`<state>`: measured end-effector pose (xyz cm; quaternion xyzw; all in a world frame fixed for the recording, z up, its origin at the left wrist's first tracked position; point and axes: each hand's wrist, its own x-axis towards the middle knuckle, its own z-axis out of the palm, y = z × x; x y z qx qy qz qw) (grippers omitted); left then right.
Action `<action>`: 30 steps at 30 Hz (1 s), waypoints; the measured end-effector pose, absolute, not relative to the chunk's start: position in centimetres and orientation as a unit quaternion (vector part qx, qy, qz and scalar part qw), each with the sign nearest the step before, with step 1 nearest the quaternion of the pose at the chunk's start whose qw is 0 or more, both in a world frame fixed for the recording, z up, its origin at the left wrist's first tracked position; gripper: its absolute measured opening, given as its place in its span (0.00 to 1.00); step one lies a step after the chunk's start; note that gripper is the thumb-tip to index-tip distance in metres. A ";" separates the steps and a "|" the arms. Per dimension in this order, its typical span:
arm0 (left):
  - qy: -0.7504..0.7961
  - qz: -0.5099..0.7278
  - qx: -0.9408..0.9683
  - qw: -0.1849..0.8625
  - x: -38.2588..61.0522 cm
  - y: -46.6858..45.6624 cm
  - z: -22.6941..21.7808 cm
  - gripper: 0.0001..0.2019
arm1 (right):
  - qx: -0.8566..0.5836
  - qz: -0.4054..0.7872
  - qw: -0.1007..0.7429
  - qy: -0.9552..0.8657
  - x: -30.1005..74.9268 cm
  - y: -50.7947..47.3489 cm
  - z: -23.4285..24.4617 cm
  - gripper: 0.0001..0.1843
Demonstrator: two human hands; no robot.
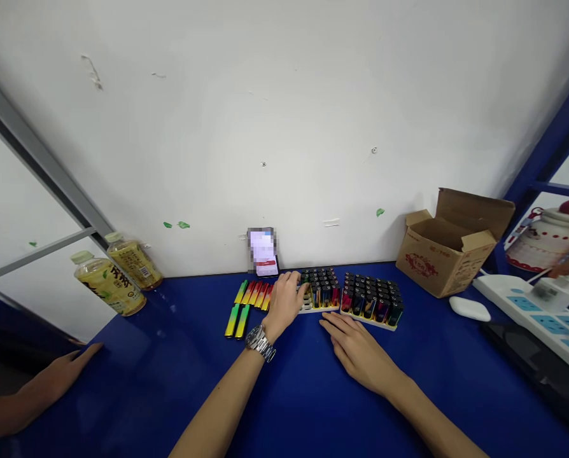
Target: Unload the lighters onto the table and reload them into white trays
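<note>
My left hand (287, 299), with a metal watch on its wrist, reaches to the left end of a white tray (306, 310). Its fingers curl down there, and what they hold, if anything, is hidden. Upright black-topped cylinders (325, 289) fill much of that tray. My right hand (356, 350) lies flat, fingers stretched toward the front edge of the trays. A second tray (370, 321) beside it holds rows of similar cylinders (373, 296). Left of my left hand lie shiny red-and-yellow pieces (256, 294) and two green-and-yellow ones (237, 321).
A phone (264, 252) leans on the wall. Two yellow-labelled bottles (110, 286) stand at left, near another person's hand (55, 385). At right are an open cardboard box (437, 248), a white rounded object (470, 309), a power strip (527, 305) and a dark flat object (527, 362).
</note>
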<state>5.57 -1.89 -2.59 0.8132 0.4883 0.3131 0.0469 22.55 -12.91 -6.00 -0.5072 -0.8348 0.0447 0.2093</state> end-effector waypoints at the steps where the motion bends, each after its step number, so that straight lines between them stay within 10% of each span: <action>1: 0.483 0.332 0.808 0.059 5.6 -1.9 -2.6 0.04 | -0.508 0.046 0.208 -0.835 22.5 -12.9 -6.0 0.24; 9: 0.486 0.462 0.709 0.219 0.7 -3.8 -0.3 0.13 | -0.503 0.042 0.199 -0.840 22.8 -12.8 -6.2 0.25; 16: 0.641 0.210 0.733 0.091 -5.2 -7.4 -2.3 0.12 | -0.505 0.035 0.194 -0.840 22.7 -12.8 -6.3 0.25; 30: 0.585 0.177 0.787 -0.089 -6.4 -6.7 -6.0 0.27 | -0.503 0.033 0.186 -0.843 22.7 -12.8 -6.3 0.25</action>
